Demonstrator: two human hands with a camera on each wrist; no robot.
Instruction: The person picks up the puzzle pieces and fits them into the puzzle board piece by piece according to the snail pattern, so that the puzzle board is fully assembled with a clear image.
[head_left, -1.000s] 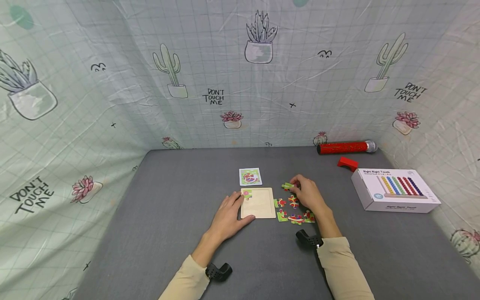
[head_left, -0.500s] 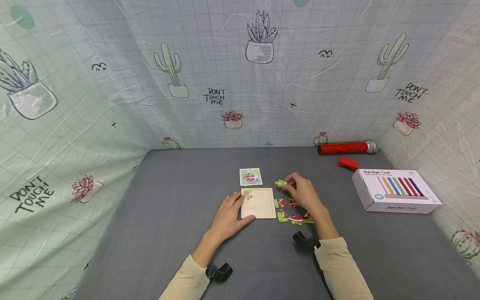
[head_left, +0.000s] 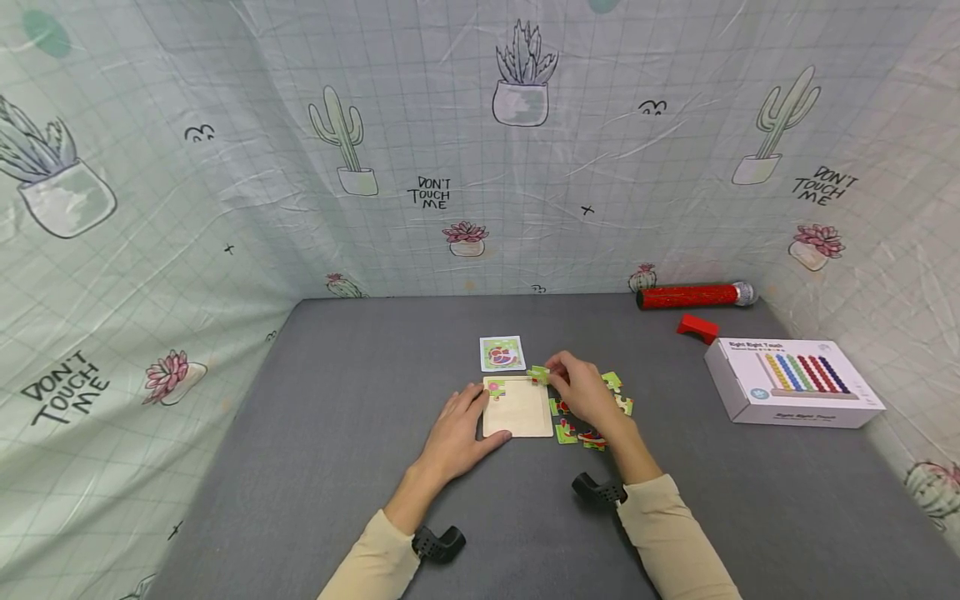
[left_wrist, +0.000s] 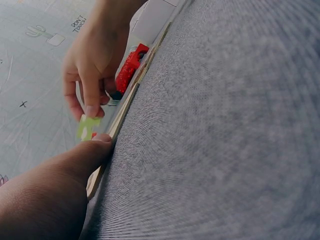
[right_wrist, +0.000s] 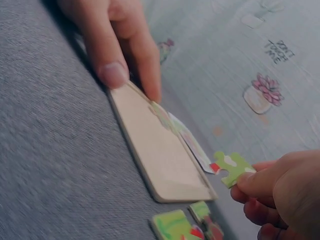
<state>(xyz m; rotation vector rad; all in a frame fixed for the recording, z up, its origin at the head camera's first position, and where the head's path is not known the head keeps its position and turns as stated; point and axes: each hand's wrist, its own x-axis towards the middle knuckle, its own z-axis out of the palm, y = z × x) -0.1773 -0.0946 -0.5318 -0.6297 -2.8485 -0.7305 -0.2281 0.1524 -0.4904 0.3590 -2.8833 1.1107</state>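
The right hand pinches a green puzzle piece near one o'clock of the board, the spread left hand touches nine o'clock, and a loose pinch could drop the piece crooked.

A white cardboard box, printed with rows of coloured beads, lies on the grey tabletop at the right. Near its far left corner sits a red arch block; behind that, a red microphone-shaped tube lies before a cactus-print curtain lettered "DON'T TOUCH ME".
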